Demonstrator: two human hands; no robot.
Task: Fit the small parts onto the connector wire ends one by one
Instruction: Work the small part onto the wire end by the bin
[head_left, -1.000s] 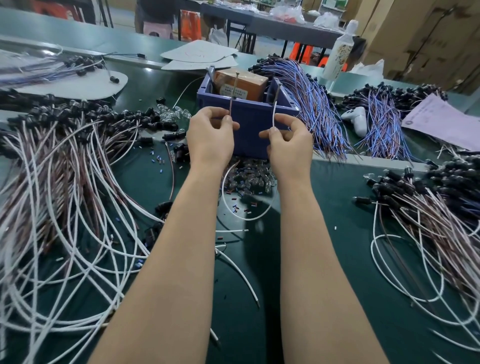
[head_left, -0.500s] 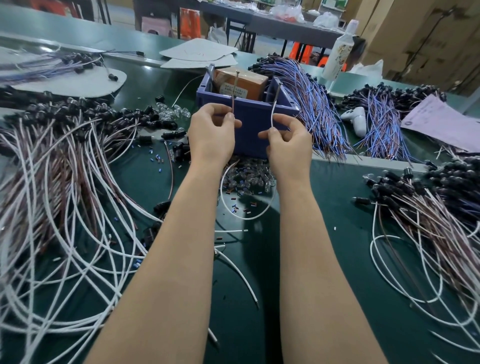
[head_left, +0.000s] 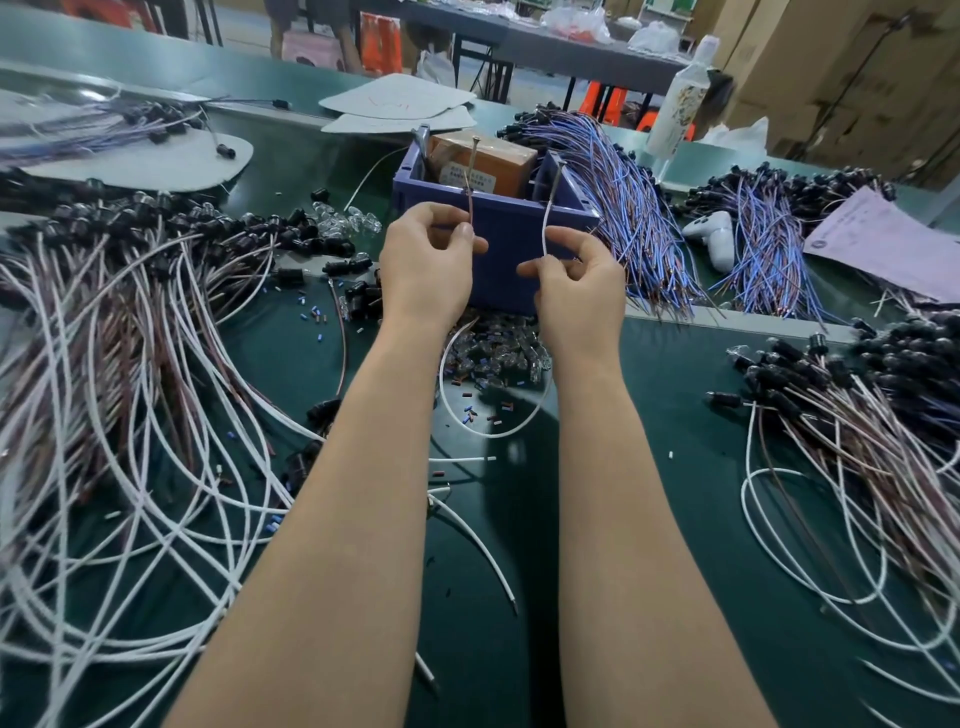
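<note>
Before the bin (head_left: 506, 275), my left hand (head_left: 426, 260) pinches the brown end (head_left: 471, 176) and my right hand (head_left: 576, 291) the white end (head_left: 549, 208), both upright toward 12 o'clock. Parts (head_left: 493, 358) lie at 6 o'clock, under both hands.

1 head-worn wide-angle camera looks forward and down, close over the workbench (head_left: 675, 415).

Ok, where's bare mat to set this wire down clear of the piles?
Barest mat lies between the right forearm and the right-hand wire pile. A strip runs between the forearms, crossed by loose white wires. Crowded: the white wire tangle at left, the clear parts heap before the blue bin.
</note>
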